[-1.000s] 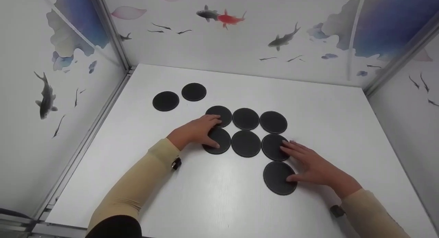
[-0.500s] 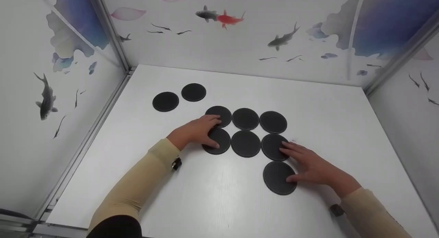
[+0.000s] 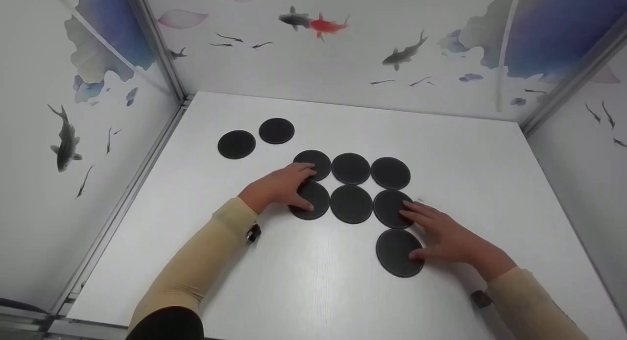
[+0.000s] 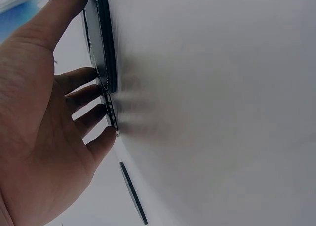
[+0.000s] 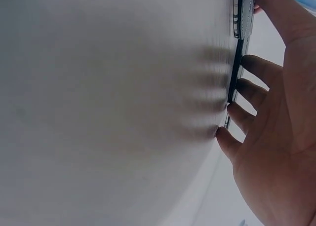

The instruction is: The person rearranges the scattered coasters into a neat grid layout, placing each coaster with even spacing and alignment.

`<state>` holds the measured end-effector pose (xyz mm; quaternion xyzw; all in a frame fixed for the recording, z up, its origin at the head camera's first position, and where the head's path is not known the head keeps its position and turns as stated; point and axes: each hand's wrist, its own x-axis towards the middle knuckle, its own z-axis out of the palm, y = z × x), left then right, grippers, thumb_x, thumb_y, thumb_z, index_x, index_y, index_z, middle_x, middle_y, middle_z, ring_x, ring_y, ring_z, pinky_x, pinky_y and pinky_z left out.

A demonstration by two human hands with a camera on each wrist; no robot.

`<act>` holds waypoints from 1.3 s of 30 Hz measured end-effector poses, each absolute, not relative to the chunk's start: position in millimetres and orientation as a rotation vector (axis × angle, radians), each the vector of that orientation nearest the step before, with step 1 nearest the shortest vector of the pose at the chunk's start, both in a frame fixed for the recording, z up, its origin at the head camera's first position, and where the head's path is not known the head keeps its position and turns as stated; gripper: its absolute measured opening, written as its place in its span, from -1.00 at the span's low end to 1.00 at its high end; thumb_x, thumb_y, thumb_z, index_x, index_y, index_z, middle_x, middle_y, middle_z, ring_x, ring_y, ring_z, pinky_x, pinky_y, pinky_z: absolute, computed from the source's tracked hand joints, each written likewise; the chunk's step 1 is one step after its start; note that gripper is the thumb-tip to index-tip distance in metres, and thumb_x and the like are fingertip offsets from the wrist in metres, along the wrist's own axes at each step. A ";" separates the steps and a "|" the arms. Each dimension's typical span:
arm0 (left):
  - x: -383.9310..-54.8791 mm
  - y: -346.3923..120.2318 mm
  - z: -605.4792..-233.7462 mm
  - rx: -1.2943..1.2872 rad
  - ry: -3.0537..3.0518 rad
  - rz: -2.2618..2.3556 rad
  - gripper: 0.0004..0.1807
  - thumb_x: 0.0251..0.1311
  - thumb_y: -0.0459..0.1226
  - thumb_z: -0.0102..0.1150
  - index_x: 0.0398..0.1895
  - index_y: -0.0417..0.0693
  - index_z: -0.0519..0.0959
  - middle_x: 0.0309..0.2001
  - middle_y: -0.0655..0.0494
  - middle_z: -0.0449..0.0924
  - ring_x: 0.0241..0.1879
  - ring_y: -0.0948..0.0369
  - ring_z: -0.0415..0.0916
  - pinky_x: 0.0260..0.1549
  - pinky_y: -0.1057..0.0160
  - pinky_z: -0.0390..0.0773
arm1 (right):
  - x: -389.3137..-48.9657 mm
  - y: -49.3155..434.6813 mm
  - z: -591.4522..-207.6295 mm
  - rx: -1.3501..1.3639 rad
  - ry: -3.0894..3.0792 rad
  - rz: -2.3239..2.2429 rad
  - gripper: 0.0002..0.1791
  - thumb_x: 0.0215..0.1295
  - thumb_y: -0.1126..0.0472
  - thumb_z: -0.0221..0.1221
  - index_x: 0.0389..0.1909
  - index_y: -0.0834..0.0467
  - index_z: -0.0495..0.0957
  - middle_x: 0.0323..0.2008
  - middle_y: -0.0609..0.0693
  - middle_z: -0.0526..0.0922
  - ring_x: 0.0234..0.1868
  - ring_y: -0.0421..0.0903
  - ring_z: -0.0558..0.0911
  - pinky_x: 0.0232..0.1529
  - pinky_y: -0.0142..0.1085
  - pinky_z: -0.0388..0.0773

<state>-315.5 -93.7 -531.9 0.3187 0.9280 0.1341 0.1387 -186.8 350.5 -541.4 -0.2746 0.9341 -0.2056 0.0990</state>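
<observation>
Black round coasters lie flat in two touching rows of three in the head view. My left hand rests on the left end, fingertips on the back-row coaster and thumb on the front-row coaster. On the right, my right hand touches the front row's end coaster with its fingertips. Its thumb rests on one more coaster, set just below that one. The left wrist view has the fingers spread along the coaster edges; in the right wrist view the fingers reach down to the table.
Two more black coasters, one farther left and one behind it, lie apart on the white table. White panels with painted fish enclose the table at the back and both sides.
</observation>
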 end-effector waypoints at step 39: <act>-377.8 -206.7 -518.6 0.428 3.142 0.838 -0.34 0.26 0.06 0.32 0.31 -0.08 0.46 0.34 -0.07 0.34 0.36 -0.03 0.30 0.34 -0.03 0.31 | -189.1 352.1 -542.3 -0.869 2.763 -0.647 0.10 -0.01 -0.37 0.44 0.53 -0.05 0.27 0.58 -0.07 0.09 0.58 0.10 0.06 0.43 0.21 0.11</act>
